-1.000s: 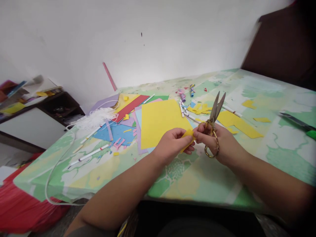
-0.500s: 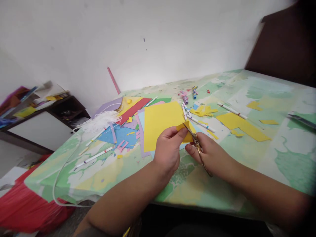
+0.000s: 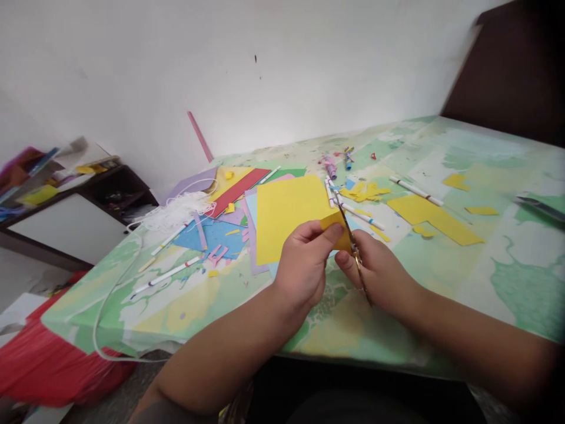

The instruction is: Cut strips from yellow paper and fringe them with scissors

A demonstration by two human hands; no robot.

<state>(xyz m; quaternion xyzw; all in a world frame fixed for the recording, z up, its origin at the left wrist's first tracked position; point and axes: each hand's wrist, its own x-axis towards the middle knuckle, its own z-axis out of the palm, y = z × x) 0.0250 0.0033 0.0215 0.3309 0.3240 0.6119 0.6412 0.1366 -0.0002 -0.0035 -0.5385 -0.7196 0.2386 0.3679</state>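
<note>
My left hand (image 3: pixel 304 253) pinches a small piece of yellow paper (image 3: pixel 332 222) between thumb and fingers. Gold-handled scissors (image 3: pixel 355 254) sit in my right hand (image 3: pixel 382 262), their dark blades pointing away from me along the right edge of that piece. How far the blades are parted I cannot tell. Just beyond my hands lies a larger yellow sheet (image 3: pixel 289 212), on top of lilac and light blue sheets.
Several white markers (image 3: pixel 415 191) lie about the patterned tablecloth (image 3: pixel 459 288). Yellow offcuts (image 3: pixel 435 218) are at the right, near a dark blade-like tool (image 3: pixel 541 207). White string (image 3: pixel 180 212) is heaped at the left by a red strip (image 3: pixel 241 191). A wall stands behind.
The small yellow paper now lies flatter and shows more of its face, with the scissors at its right edge. The scissors have turned steeper. The view has shifted slightly.
</note>
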